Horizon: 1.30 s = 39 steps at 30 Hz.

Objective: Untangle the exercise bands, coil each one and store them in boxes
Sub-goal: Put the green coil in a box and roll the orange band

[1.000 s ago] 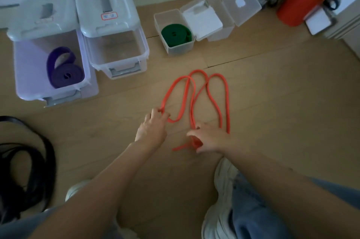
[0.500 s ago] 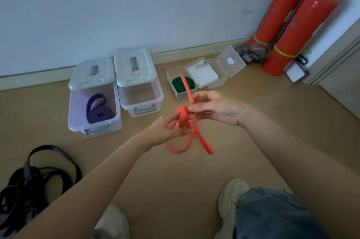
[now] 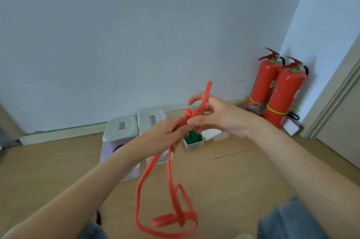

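Observation:
I hold a red exercise band [image 3: 171,186] up in front of me. My left hand [image 3: 165,133] grips its strands from the left. My right hand [image 3: 212,114] pinches the bunched part of the band, and one end sticks up above my fingers. Long loops hang down to a tangle near the floor. Behind my hands a small clear box [image 3: 194,144] holds a coiled green band [image 3: 192,138]. A larger clear box [image 3: 109,153] at the left shows a bit of a purple band [image 3: 117,148]. Beside it, a second lidded box [image 3: 152,119] is mostly hidden by my left hand.
Two red fire extinguishers [image 3: 280,94] stand in the right corner by a door frame [image 3: 342,102]. The white wall and baseboard [image 3: 64,133] run behind the boxes. My knees in jeans [image 3: 292,221] show at the bottom over the wooden floor.
Both hands lifted the red band off the floor and raised it higher. My view tilted up toward the wall, and the black bands at the left left the frame.

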Available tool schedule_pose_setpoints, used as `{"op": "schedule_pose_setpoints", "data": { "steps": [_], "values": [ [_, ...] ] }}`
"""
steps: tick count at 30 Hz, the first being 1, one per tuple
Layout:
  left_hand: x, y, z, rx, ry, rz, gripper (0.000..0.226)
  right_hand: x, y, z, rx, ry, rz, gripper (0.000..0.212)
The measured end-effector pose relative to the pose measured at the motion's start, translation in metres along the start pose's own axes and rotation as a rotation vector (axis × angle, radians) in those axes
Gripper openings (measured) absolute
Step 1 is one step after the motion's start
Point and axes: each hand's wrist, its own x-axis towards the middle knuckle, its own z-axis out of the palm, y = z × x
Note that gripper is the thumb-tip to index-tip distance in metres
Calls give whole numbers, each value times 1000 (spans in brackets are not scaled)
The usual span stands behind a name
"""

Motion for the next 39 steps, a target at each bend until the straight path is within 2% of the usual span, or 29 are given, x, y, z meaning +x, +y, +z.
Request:
{"op": "schedule_pose_setpoints", "data": {
  "steps": [2,5,8,11,14,16,18,20,22,26,30,33,36,39],
  "values": [
    [-6,-7,6,89,-12,-31,18,4,4,15,-235,95,-15,32],
    [-7,-24,16,381,121,-20,4,10,24,28,-261,238,-4,28],
    [0,-38,21,411,282,1,14,17,38,28,-196,342,-10,31],
    [11,-44,28,387,345,-11,26,25,39,28,-204,407,-54,37],
    [15,-38,29,654,403,-90,32,30,37,32,-400,524,-145,41],
    [18,-37,23,809,436,-34,31,33,36,35,-508,555,-202,38],
    [17,-38,21,689,437,-22,27,36,35,37,-443,563,-221,32],
    [17,-43,24,428,423,-56,25,38,33,39,-264,570,-209,30],
    [14,-50,33,295,389,-116,24,37,33,38,-55,552,-182,28],
    [1,-53,39,256,288,-199,13,29,31,38,117,587,-184,23],
    [-6,-37,27,113,343,-114,18,21,23,26,313,595,-221,24],
    [-9,-30,22,34,357,-76,22,19,22,18,402,542,-168,24],
    [-9,-27,15,-52,269,-98,15,19,26,17,503,513,-123,22],
    [-7,-29,6,-372,108,-200,12,19,31,16,444,511,-123,21]
  ]
}}
